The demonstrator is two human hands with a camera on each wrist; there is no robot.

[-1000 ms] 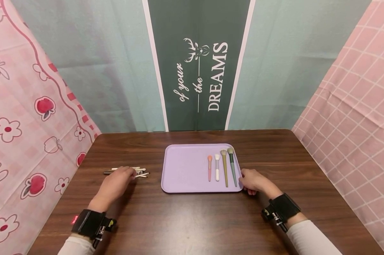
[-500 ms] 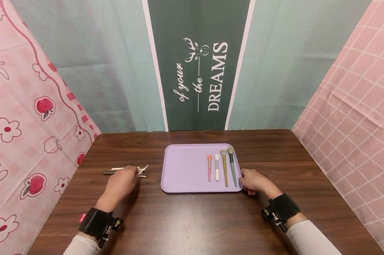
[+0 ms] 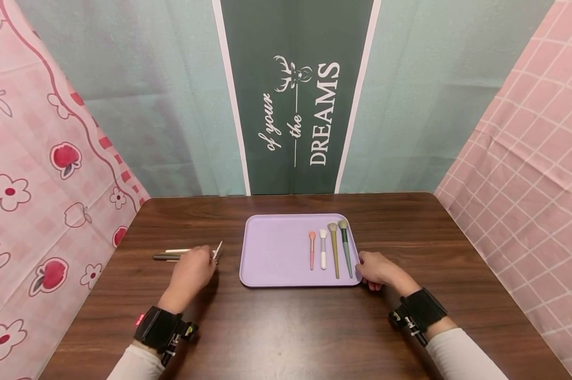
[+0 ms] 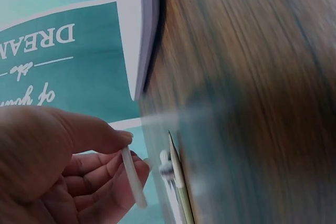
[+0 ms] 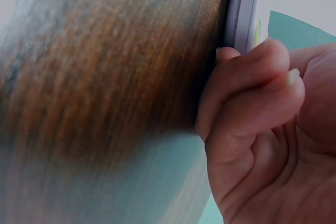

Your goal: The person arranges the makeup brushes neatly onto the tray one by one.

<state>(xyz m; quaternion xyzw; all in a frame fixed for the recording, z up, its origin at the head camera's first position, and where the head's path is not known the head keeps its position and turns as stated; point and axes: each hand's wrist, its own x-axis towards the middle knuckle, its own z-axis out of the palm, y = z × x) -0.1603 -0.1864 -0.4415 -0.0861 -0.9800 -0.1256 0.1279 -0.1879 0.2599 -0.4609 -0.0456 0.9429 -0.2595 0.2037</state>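
Note:
My left hand [image 3: 194, 272] is over a small pile at the left and pinches a thin white stick [image 3: 217, 249] between thumb and fingers. The left wrist view shows the white stick [image 4: 134, 178] slanting out of the grip. Beneath the hand lie a dark stick [image 3: 161, 257] and a cream stick [image 3: 175, 250], partly covered. A pointed, pale-tipped stick [image 4: 180, 179] lies close by. At the right, my right hand [image 3: 377, 269] grips the near right corner of a lilac tray [image 3: 271, 256], fingers curled at its rim.
Toward the right side of the tray lie a pink brush [image 3: 312, 252], a white brush [image 3: 323, 250], an olive brush [image 3: 335, 252] and a green brush [image 3: 346, 250], side by side. Curtains stand behind and beside the brown table [image 3: 286, 332].
My left hand has shifted right, and the white stick has come up from lying nearly flat to pointing away from me. My right hand and the tray stay put.

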